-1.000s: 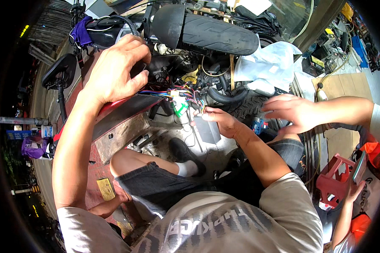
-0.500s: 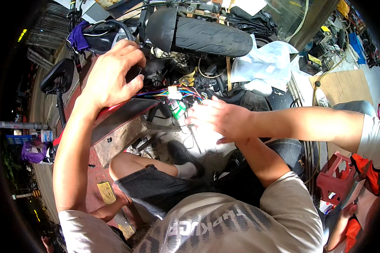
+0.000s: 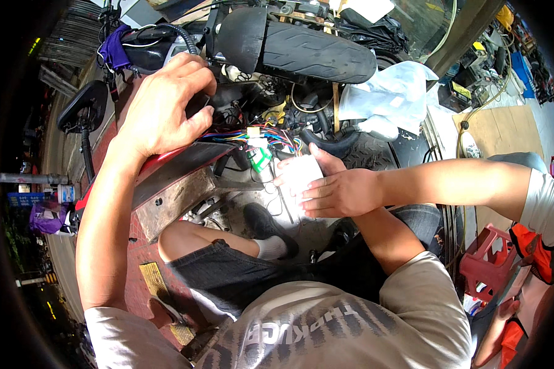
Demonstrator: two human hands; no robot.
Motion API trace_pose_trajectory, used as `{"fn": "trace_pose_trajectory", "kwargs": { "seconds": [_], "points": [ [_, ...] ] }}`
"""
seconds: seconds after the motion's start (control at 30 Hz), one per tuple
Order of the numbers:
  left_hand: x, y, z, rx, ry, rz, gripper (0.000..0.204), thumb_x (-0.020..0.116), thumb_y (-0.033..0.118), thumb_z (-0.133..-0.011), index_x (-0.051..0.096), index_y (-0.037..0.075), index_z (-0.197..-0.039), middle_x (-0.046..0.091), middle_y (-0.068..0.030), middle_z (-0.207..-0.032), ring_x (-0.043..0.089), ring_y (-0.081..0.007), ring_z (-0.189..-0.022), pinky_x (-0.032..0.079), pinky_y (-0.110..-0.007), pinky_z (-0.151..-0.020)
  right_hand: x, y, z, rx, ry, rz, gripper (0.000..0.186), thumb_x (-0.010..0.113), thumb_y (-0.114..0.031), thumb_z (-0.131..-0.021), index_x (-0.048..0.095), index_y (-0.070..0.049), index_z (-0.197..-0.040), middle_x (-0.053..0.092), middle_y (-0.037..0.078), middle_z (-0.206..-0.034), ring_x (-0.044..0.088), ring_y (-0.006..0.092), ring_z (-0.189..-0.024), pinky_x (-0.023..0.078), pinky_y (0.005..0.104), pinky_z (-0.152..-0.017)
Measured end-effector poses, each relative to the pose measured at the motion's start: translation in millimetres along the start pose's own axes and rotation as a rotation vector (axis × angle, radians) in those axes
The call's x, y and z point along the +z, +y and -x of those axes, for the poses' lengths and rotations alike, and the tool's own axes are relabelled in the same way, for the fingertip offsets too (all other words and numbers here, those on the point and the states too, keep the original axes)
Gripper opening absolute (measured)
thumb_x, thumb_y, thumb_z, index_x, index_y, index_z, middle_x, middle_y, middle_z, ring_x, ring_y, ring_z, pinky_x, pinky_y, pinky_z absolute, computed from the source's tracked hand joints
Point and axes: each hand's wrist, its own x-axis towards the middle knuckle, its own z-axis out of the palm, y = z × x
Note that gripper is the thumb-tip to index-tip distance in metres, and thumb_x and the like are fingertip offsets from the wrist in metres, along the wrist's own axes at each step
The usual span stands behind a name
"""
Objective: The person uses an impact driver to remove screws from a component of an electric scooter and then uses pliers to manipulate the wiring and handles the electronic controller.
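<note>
My left hand (image 3: 169, 107) is curled over the motorbike, above its red and black body panel (image 3: 184, 165); a dark part shows between thumb and fingers, its kind unclear. My right hand (image 3: 282, 173) is partly covered by another person's hand (image 3: 351, 192) reaching in from the right. Its fingertips show at the side of a sunlit, white box-shaped thing (image 3: 306, 175), with the other person's fingers against it too. Glare hides its detail. Coloured wires (image 3: 282, 140) run toward it from a pale connector (image 3: 257, 142). Below that connector hangs a green-and-white piece (image 3: 260, 161).
A black tyre (image 3: 317, 54) and mudguard cross the far side. Clear plastic bags (image 3: 381, 95) lie beside it. A wooden block (image 3: 172, 206) sits under the panel, a mirror (image 3: 83, 107) stands at left, and a red stool (image 3: 487, 261) is at right.
The other person's hand has shifted right and nearer me, uncovering the white box-shaped thing and my right fingertips. My left hand keeps its place. The view has moved slightly.
</note>
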Motion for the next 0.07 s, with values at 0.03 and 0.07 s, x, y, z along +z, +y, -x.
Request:
{"fn": "trace_pose_trajectory", "kwargs": {
  "seconds": [0.03, 0.07],
  "points": [
    [-1.2, 0.2, 0.7, -0.007, -0.002, 0.010, 0.032, 0.075, 0.019, -0.077, 0.065, 0.002, -0.103, 0.069, -0.0234, -0.124, 0.063, -0.0443, -0.130, 0.055, -0.052, -0.107, -7.9, 3.5, -5.0, -0.014, 0.009, -0.061, 0.091, 0.043, -0.074, -0.108, 0.060, 0.005, -0.149, 0.073, 0.020, -0.136, 0.074, 0.0294, -0.111, 0.061, 0.0476, -0.097],
    [-2.2, 0.5, 1.6, -0.013, -0.004, 0.020, 0.033, 0.075, 0.019, -0.077, 0.066, 0.002, -0.103, 0.069, -0.0234, -0.124, 0.063, -0.0442, -0.130, 0.055, -0.052, -0.107, -15.5, 7.7, -7.9, -0.027, 0.023, -0.094, 0.095, 0.039, -0.078, -0.110, 0.062, 0.006, -0.147, 0.077, 0.020, -0.131, 0.078, 0.0285, -0.105, 0.064, 0.0460, -0.094]
  ]
}}
